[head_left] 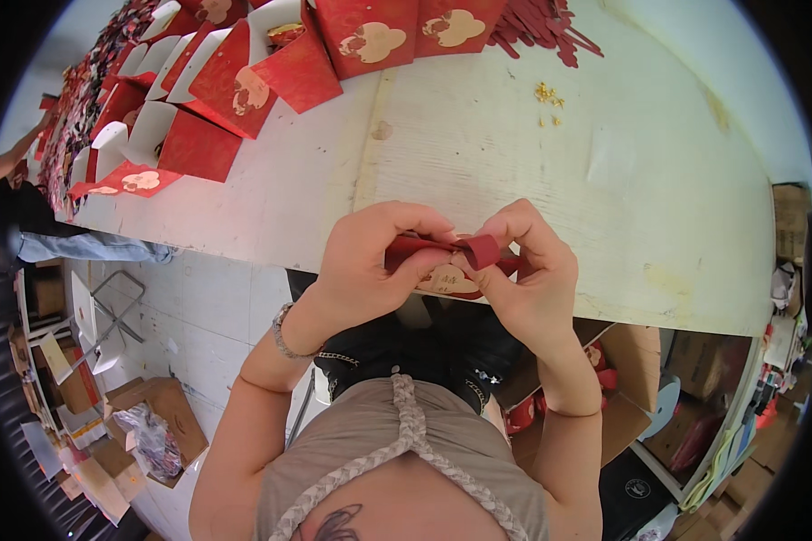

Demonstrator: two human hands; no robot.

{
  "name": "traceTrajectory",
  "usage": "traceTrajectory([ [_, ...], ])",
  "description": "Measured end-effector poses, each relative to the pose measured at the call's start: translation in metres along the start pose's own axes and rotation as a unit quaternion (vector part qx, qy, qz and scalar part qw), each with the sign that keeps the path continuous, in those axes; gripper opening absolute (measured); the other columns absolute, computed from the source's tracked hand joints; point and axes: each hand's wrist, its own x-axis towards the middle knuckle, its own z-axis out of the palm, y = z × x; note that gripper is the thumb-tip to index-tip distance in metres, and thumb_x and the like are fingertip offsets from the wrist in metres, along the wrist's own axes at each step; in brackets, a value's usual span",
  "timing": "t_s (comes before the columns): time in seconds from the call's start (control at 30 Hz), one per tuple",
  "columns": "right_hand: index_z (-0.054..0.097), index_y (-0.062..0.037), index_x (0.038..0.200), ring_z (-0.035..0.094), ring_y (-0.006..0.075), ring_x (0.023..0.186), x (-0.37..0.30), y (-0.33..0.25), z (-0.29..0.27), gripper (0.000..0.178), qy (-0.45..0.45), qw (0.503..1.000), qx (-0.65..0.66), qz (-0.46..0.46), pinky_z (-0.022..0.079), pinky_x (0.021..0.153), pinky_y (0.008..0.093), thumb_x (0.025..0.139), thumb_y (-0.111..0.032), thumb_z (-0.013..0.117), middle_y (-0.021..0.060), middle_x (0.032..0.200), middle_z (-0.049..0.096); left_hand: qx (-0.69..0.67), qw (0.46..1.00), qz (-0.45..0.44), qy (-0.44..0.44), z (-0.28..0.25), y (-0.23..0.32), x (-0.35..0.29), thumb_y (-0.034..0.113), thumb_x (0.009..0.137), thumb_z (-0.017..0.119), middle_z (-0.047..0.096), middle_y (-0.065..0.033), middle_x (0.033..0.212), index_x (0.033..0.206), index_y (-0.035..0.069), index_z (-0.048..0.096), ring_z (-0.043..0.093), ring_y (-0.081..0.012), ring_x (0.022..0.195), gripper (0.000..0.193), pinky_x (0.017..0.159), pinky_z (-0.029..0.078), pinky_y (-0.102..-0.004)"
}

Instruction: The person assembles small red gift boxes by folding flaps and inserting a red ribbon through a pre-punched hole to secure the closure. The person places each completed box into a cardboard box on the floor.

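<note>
At the table's near edge, dark red ribbon [483, 250] is pinched between my two hands, with a loop of it standing up at the middle. My left hand [363, 257] closes thumb and fingers on the ribbon's left part. On the other side, my right hand [534, 275] grips the loop between thumb and fingertips. Just below the ribbon sits a red gift box [448, 280] with a cream, cloud-shaped label; my hands hide most of it. Whether the ribbon is fixed to the box I cannot tell.
Open red boxes [203, 144] crowd the table's [334, 171] far left. Dark red strips [546, 27] and small gold pieces [548, 94] lie farther back. A carton [636, 361] with red items stands below right. At far left are another person's arm [14, 158] and a folding chair [109, 311].
</note>
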Motion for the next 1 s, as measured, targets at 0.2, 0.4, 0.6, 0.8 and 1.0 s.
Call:
traceTrajectory([
  [0.2, 0.06, -0.0019, 0.089, 0.063, 0.0116, 0.075, -0.004, -0.014, 0.004, 0.017, -0.044, 0.997, -0.054, 0.013, 0.053, 0.068, 0.0244, 0.076, 0.007, 0.068, 0.0042, 0.086, 0.054, 0.028, 0.998, 0.055, -0.012, -0.001, -0.011, -0.013, -0.001, 0.073, 0.07, 0.065, -0.0093, 0.083, 0.095, 0.006, 0.063, 0.063, -0.0249, 0.07, 0.024, 0.061, 0.051, -0.0304],
  [0.4, 0.065, -0.0003, 0.079, 0.053, 0.0105, 0.067, -0.029, -0.029, -0.057, 0.016, 0.01, 0.996, -0.036, 0.076, 0.043, 0.059, 0.0248, 0.068, 0.008, 0.073, 0.0018, 0.075, 0.057, 0.12, 0.985, 0.106, -0.062, -0.031, 0.014, 0.032, 0.034, 0.061, 0.086, 0.059, -0.0089, 0.11, 0.122, 0.004, 0.05, 0.054, -0.0267, 0.107, 0.077, 0.095, 0.041, -0.0376],
  [0.6, 0.067, -0.0004, 0.098, 0.064, 0.0226, 0.074, -0.081, -0.08, -0.129, 0.041, -0.113, 0.889, -0.419, 0.148, 0.05, 0.065, 0.0313, 0.059, -0.003, 0.08, 0.0133, 0.09, 0.068, 0.688, 0.698, 0.127, 0.156, -0.121, -0.044, 0.092, 0.021, 0.065, 0.077, 0.06, -0.0052, 0.095, 0.088, 0.005, 0.064, 0.051, -0.0277, 0.101, 0.031, 0.098, 0.037, -0.0428],
  [0.8, 0.052, -0.0042, 0.097, 0.051, 0.0361, 0.12, -0.025, 0.009, -0.022, 0.053, 0.017, 0.966, -0.217, -0.138, 0.045, 0.096, 0.0407, 0.059, -0.017, 0.087, 0.0243, 0.137, 0.044, 0.487, 0.843, 0.181, 0.139, -0.003, 0.003, 0.036, 0.028, 0.07, 0.074, 0.058, -0.0034, 0.096, 0.075, 0.011, 0.062, 0.052, -0.0262, 0.103, 0.022, 0.102, 0.029, -0.0538],
  [1.0, 0.04, -0.0098, 0.092, 0.044, 0.0347, 0.126, 0.017, 0.082, 0.026, 0.057, 0.003, 0.988, -0.033, -0.149, 0.038, 0.101, 0.0437, 0.06, -0.01, 0.087, 0.0251, 0.144, 0.03, 0.123, 0.95, 0.15, 0.243, -0.011, -0.034, 0.014, 0.055, 0.078, 0.065, 0.042, -0.0113, 0.127, 0.118, 0.005, 0.041, 0.043, -0.0261, 0.118, 0.069, 0.106, 0.026, -0.047],
])
